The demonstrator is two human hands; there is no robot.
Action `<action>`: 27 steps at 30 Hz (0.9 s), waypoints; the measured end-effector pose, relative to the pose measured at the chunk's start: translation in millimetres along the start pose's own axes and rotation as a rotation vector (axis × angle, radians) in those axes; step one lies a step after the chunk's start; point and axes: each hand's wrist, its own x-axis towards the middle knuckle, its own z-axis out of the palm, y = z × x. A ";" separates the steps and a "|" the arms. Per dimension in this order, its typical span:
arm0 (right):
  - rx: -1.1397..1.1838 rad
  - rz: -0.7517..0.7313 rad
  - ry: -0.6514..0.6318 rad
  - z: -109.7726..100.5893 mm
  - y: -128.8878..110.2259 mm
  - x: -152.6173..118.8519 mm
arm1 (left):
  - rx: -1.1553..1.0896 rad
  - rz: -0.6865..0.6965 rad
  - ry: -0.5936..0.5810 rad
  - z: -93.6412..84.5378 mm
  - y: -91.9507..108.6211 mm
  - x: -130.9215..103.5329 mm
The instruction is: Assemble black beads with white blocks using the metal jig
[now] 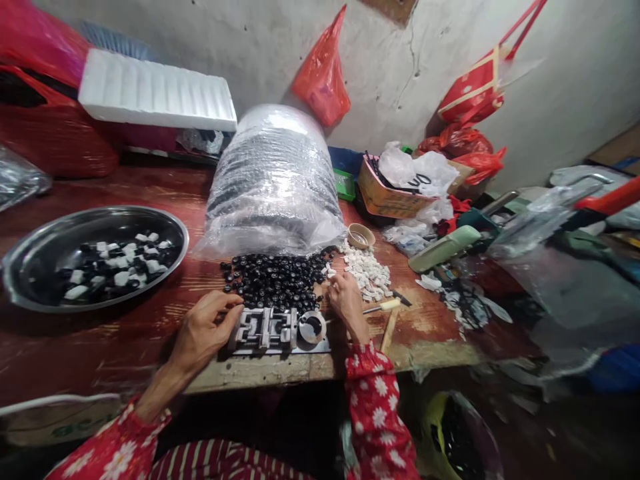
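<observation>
Bench point(425, 327), red paint worn to bare wood along the front edge, set before a grey wall point(250, 40). Landmark: the jig point(267, 328), at the front edge.

Left hand point(213, 323): at the jig's left end, fingers bent, thumb and fingertips nearly together; cannot tell whether anything is pinched between them.

Right hand point(345, 293): beyond the jig's right end, fingers curled, fingertips drawn together just beside a small white piece; cannot tell whether it is gripped. Both sleeves red, flowered.

Jig: grey metal, several upright blocks in a row on a flat base; at its right end a round ring point(303, 332) with something dark inside.

Caps point(277, 273): black, round, glossy, many, heaped directly behind the jig.

White pieces point(373, 277): small, blocky, one loose pile, behind and right of the jig; tan dish point(356, 245) at the pile's far side.

Tool point(390, 305): pale yellow handle, right of the jig; wooden stick point(389, 331) beside it.

Bowl point(30, 270): steel, wide, well left of the jig, with black and white parts inside.

Sack point(277, 173): clear plastic, bulging, dark contents, behind the caps.
</observation>
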 end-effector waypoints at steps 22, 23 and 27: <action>0.125 -0.579 -0.548 28.4 -82.7 -8.5 | 0.185 0.292 -0.149 7.6 17.4 8.8; 0.120 -0.570 -0.521 29.9 -82.6 -10.2 | 0.192 0.298 -0.161 9.6 19.3 10.2; 0.170 -0.501 -0.375 29.2 -78.2 -17.0 | 0.222 0.340 -0.202 18.0 23.1 16.9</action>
